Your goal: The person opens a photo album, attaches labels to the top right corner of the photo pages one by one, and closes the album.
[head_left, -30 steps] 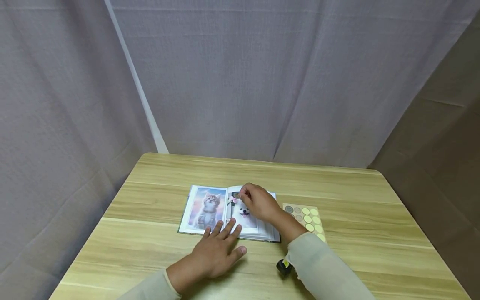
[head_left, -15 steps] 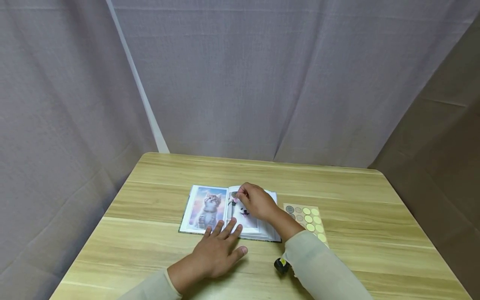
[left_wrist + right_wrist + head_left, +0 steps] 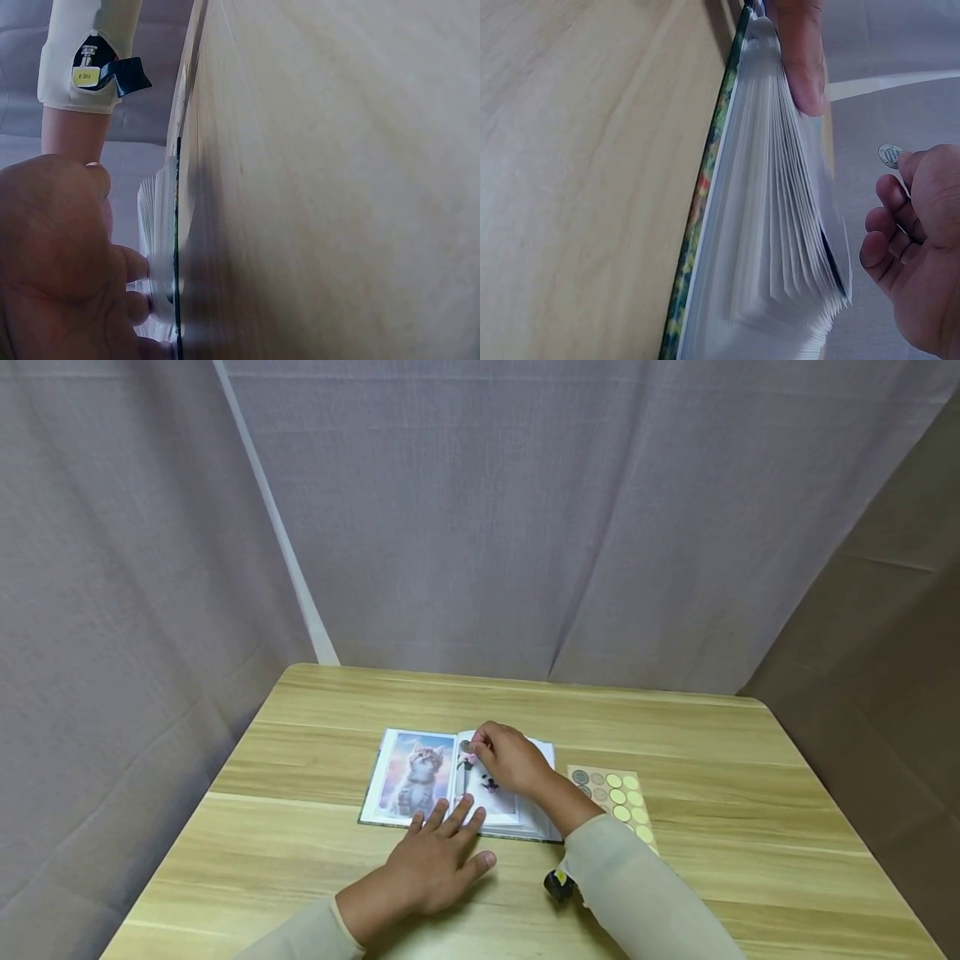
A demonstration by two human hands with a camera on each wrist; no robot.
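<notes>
An album [image 3: 536,822] lies spread on the table, a kitten picture [image 3: 420,777] on its left page and a white dog picture [image 3: 491,797] on its right. My right hand [image 3: 513,760] is over the top of the dog picture. Between its thumb and index finger it pinches a round sticker [image 3: 889,155] with dark print. My left hand [image 3: 431,864] has its fingers spread, their tips on the album's lower edge near the fold. Thick layered pages [image 3: 769,202] show edge-on in the right wrist view. My right hand covers part of the dog.
Right of the album lies a sheet of round stickers [image 3: 628,810], partly behind my right forearm; several of its circles are yellow, others printed grey. A black device [image 3: 558,886] is attached at my right sleeve [image 3: 637,885]. Grey curtains [image 3: 450,527] hang behind the wooden table [image 3: 262,860].
My right hand has moved slightly left toward the album's fold with the sticker, which shows more clearly beside the fingertips. My left hand has stayed in place.
</notes>
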